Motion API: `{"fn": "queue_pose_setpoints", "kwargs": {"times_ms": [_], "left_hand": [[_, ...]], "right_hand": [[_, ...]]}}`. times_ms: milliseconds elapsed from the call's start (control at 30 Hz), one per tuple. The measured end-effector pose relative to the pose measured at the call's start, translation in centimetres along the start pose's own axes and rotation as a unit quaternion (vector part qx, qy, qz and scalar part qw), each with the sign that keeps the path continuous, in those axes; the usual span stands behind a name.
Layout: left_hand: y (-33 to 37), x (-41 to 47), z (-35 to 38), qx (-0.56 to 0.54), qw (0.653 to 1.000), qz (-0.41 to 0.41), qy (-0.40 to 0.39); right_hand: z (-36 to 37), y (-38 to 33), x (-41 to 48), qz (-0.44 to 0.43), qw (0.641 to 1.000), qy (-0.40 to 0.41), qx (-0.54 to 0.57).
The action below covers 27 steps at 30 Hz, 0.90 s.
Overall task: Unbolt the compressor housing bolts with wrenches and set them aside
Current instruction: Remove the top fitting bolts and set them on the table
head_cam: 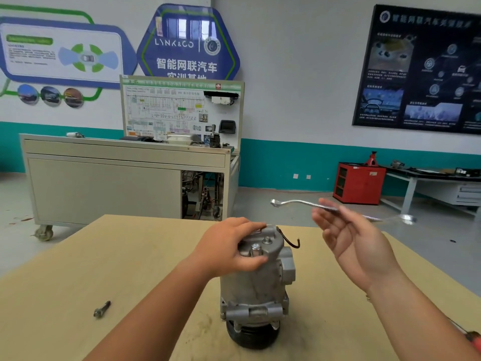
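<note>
A grey metal compressor (256, 287) stands upright on its black pulley on the wooden table (78, 269). Two bolts stick up from its top face, one bolt (256, 248) nearer me and another bolt (267, 240) behind it. My left hand (229, 246) grips the top rim of the housing from the left, with the thumb at the front. My right hand (356, 243) is raised to the right of the compressor, palm up, and holds a long silver ring wrench (294, 203) at its fingertips. The wrench is in the air, well clear of the bolts. One removed bolt (102, 309) lies on the table at the left.
A short black wire (290, 242) loops off the compressor's top right. A red-handled object (475, 340) shows at the table's right edge. Beyond the table stand a grey training cart (117, 183), a red cabinet (360, 182) and a workbench (429, 178).
</note>
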<state>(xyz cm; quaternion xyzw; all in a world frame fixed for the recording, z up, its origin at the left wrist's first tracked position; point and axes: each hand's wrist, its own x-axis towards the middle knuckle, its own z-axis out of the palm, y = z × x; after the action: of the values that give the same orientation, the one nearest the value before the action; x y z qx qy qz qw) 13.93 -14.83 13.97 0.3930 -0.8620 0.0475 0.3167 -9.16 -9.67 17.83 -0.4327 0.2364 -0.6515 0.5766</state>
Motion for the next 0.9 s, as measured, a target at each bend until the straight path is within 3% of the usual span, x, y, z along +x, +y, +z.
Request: {"fn": "queue_pose_setpoints", "kwargs": {"times_ms": [67,133,233,400,900], "left_hand": [[0.7,0.0,0.5,0.009,0.999,-0.027,0.019],[1.5,0.1,1.2,0.043,0.997,-0.052,0.043],[2.8,0.3,2.3,0.111,0.986,-0.109,0.067],[3.7,-0.4,2.9,0.136,0.973,-0.148,0.113],[5.2,-1.1,2.3,0.143,0.971,-0.104,0.162]], "right_hand": [[0.3,0.7,-1.9,-0.053,0.991,0.002,-0.119],[0.6,1.6,-3.6,-0.133,0.959,0.019,-0.248],[1.2,2.6,-4.9,-0.205,0.917,0.009,-0.341],[1.3,3.7,-4.6,-0.233,0.869,-0.007,-0.437],[2.4,2.8,-3.9,-0.216,0.812,-0.065,-0.538]]}}
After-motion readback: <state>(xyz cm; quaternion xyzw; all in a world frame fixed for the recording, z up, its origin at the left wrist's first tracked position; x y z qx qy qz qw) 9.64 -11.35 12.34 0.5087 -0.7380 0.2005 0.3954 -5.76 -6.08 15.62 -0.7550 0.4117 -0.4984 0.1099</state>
